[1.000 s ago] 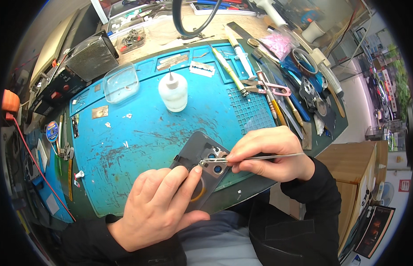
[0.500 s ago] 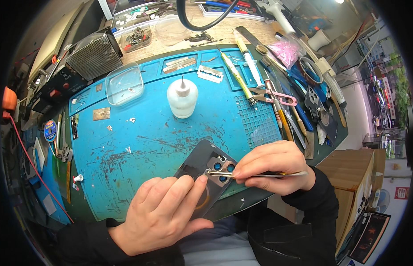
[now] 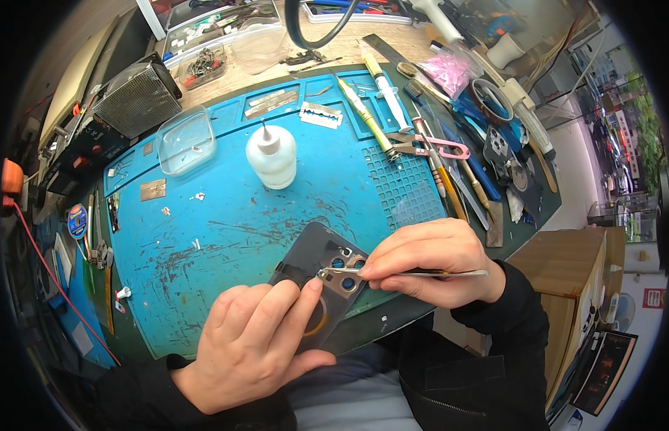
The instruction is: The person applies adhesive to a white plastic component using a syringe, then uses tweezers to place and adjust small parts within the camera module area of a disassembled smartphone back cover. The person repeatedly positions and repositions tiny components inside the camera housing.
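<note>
Hands are occupying the near side of the worktop (image 3: 352, 47), close together but not touching. The left hand (image 3: 259, 337) is lying back-up over the left side of a dark phone (image 3: 334, 302), index fingertip (image 3: 315, 284) resting beside the camera block (image 3: 334, 285), thumb standing apart; whether it is gripping or only resting cannot be told. The right hand (image 3: 439, 262) is pinching metal tweezers (image 3: 457, 273) between thumb and fingers.

Governing relation: the phone is lying between the hands, camera side up, ahead of the left and to the left of the right. Its long axis is slanting from far right to near left. The left hand is the nearer, being in contact; the right is reaching it through the tweezers, which are pointing left across the camera block, their tips ending just beside the left index fingertip. What the tips are touching is too small to tell.

Surface and room, by size: a scratched blue mat (image 3: 169, 302) is covering much of the worktop. A wooden cabinet (image 3: 561, 266) is standing to the right. A mesh-fronted box (image 3: 140, 97) is standing far left. A bottle (image 3: 273, 161) is standing upright beyond the phone, a clear tray (image 3: 178, 154) sitting left of it. Pink-handled pliers (image 3: 453, 149) are lying at right; a razor blade (image 3: 321, 114) is lying beyond the bottle.
</note>
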Available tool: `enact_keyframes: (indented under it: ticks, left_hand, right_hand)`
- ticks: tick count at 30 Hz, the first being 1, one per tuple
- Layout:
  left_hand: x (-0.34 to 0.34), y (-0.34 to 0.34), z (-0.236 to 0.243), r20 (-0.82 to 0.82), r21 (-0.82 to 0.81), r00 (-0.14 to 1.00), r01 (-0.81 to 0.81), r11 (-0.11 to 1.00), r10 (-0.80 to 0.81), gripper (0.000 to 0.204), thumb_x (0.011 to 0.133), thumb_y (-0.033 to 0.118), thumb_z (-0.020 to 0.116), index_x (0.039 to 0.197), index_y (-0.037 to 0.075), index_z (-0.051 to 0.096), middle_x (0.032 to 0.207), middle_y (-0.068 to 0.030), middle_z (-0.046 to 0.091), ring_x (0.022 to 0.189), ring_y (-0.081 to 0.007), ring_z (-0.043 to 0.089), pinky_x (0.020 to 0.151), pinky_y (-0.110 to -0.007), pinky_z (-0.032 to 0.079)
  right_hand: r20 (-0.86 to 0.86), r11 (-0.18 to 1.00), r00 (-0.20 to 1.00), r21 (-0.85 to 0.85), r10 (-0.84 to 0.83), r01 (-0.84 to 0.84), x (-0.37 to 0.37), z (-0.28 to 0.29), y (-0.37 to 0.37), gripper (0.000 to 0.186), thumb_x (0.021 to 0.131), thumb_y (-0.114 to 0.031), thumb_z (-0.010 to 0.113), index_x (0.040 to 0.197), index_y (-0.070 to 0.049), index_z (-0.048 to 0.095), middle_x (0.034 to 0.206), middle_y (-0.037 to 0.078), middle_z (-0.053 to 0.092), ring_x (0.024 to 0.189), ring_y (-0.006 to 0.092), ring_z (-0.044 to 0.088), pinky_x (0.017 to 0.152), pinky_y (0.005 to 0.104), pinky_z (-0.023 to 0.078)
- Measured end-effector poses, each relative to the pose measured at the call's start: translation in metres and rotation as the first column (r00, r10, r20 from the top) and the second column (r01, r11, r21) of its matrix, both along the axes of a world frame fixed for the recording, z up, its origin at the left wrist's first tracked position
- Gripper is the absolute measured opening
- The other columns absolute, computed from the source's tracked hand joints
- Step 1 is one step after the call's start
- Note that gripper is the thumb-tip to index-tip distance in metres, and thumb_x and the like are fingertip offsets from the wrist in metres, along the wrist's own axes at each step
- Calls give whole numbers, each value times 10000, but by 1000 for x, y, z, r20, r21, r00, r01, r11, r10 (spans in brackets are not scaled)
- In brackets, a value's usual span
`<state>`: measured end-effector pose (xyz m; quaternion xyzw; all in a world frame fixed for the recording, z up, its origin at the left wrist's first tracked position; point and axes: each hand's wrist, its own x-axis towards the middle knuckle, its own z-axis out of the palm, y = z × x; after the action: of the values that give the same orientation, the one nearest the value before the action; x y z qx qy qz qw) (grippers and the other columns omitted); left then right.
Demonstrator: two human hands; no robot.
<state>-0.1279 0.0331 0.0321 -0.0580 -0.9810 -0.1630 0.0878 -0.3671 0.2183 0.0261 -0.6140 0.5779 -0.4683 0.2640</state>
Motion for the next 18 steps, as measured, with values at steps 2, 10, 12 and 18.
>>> enact_keyframes:
  ticks: [2,10,12,18]
  left_hand:
    - [0,0,0,0,-8,1000,2,1000,-2,754,870,550,737,1386,3,675,1283,-88,568,1080,-245,575,952,-402,475]
    - [0,0,0,10,-16,1000,10,1000,-9,749,887,551,720,1394,3,668,1294,-90,556,1088,-245,571,952,-401,477]
    - [0,0,1,9,-20,1000,11,1000,-11,749,889,552,718,1396,3,667,1295,-91,555,1088,-246,572,952,-401,477]
    - [0,-1,1,7,-21,1000,13,1000,-13,749,887,551,718,1394,1,669,1290,-91,562,1083,-247,576,951,-398,479]
  right_hand:
    - [5,1000,1000,-1,4,-4,0,0,0,198,899,7,810,1094,34,790,1003,174,799,903,290,797,774,344,635]
    - [11,999,1000,-24,21,-21,1,-4,-1,222,903,9,802,1123,20,778,1011,164,787,896,303,785,747,353,621]
    - [15,999,1000,-32,25,-24,1,-4,-1,226,908,15,794,1133,20,771,1011,160,780,882,306,777,733,357,613]
    - [14,1000,1000,-18,22,-22,1,-3,0,225,900,7,805,1123,21,779,1011,164,787,894,301,785,746,353,620]
